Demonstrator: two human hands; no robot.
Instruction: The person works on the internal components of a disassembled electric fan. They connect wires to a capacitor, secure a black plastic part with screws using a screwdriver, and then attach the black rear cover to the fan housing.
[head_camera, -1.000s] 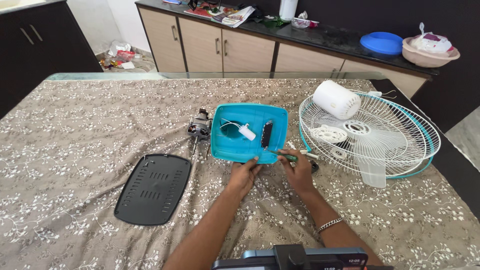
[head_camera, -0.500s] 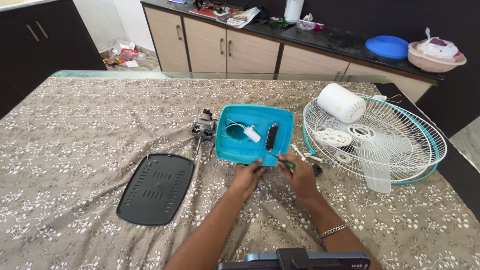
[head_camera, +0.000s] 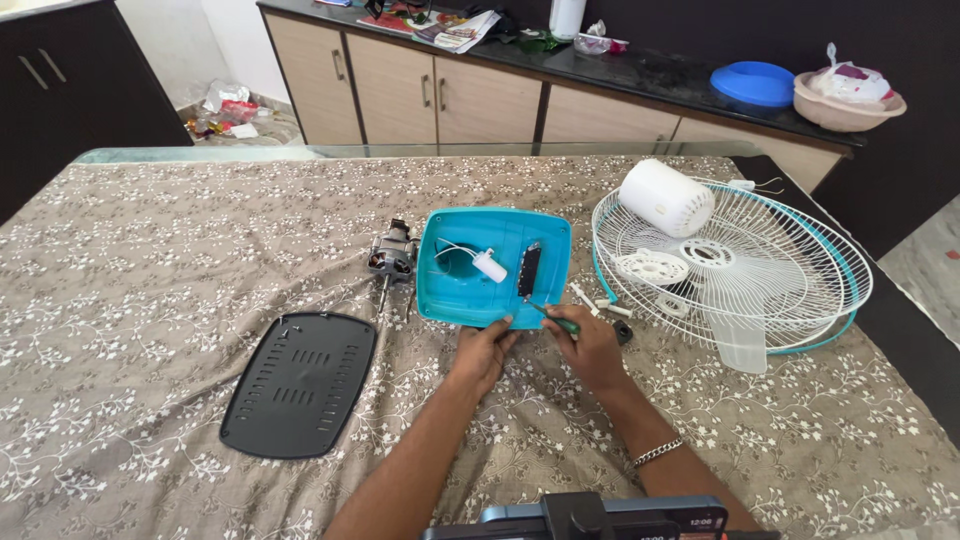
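Floral-clothed table (head_camera: 150, 260): left hand (head_camera: 483, 350) grips the turquoise housing's (head_camera: 495, 265) near edge; right hand (head_camera: 590, 345) clamps a screwdriver (head_camera: 555, 318) touching it.

motor (head_camera: 391, 258) left of housing (head_camera: 493, 266) | fan guard (head_camera: 735, 265) right | plate (head_camera: 300, 382) front-left

Floral-clothed table (head_camera: 130, 300) bears teal housing (head_camera: 494, 265) (open side up), black grille plate (head_camera: 300, 382), fan guard (head_camera: 740, 262).
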